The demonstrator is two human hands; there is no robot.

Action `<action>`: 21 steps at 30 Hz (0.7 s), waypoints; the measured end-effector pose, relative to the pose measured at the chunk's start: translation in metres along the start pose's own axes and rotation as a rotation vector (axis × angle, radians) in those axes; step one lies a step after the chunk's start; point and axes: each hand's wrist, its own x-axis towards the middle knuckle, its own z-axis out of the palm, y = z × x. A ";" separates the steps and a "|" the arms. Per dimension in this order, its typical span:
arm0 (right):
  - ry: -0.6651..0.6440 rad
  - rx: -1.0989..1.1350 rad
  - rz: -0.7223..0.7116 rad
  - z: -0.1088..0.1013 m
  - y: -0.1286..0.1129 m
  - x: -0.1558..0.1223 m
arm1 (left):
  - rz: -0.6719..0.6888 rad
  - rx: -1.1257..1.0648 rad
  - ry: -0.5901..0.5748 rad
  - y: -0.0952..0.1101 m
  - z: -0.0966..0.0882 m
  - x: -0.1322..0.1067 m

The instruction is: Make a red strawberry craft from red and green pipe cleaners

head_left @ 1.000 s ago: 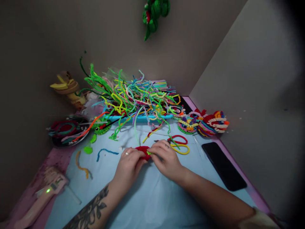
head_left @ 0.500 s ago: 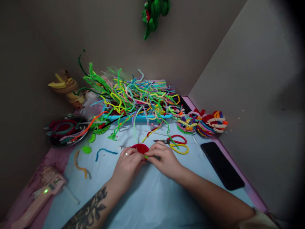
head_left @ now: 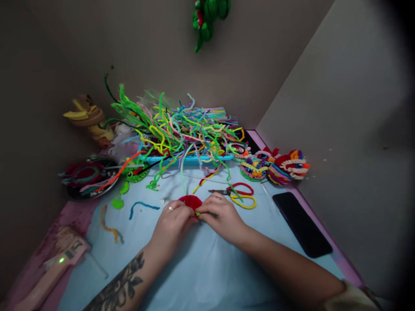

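Note:
Both my hands meet at the middle of the blue mat (head_left: 201, 268). My left hand (head_left: 172, 223) is closed on a small red coiled pipe-cleaner piece (head_left: 191, 201), a ring on one finger. My right hand (head_left: 221, 216) pinches the same piece from the right, where a bit of green pipe cleaner shows between the fingertips. Red-and-yellow-handled scissors (head_left: 238, 193) lie just beyond my right hand.
A big tangle of coloured pipe cleaners (head_left: 181, 129) fills a blue tray at the back. Finished pipe-cleaner figures (head_left: 279, 167) sit at the right, a black phone (head_left: 302, 224) nearer. A dark plate (head_left: 87, 177) and a pink glue gun (head_left: 48, 270) are at the left. Loose blue (head_left: 142, 206) and orange (head_left: 108, 224) pieces lie on the mat.
My hands have shifted slightly and kept working the red piece; the red coil now stands a little more above my fingers. Nothing else has moved.

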 end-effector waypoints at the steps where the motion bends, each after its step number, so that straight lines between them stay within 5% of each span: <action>1: -0.001 0.014 0.010 0.000 0.000 0.000 | -0.004 0.004 0.000 -0.001 0.000 0.000; 10: -0.004 0.041 0.073 0.000 0.000 0.000 | -0.036 0.023 -0.016 -0.002 -0.003 0.001; 21: -0.182 -0.080 0.044 -0.001 -0.001 0.001 | -0.055 0.002 -0.016 0.000 -0.002 0.000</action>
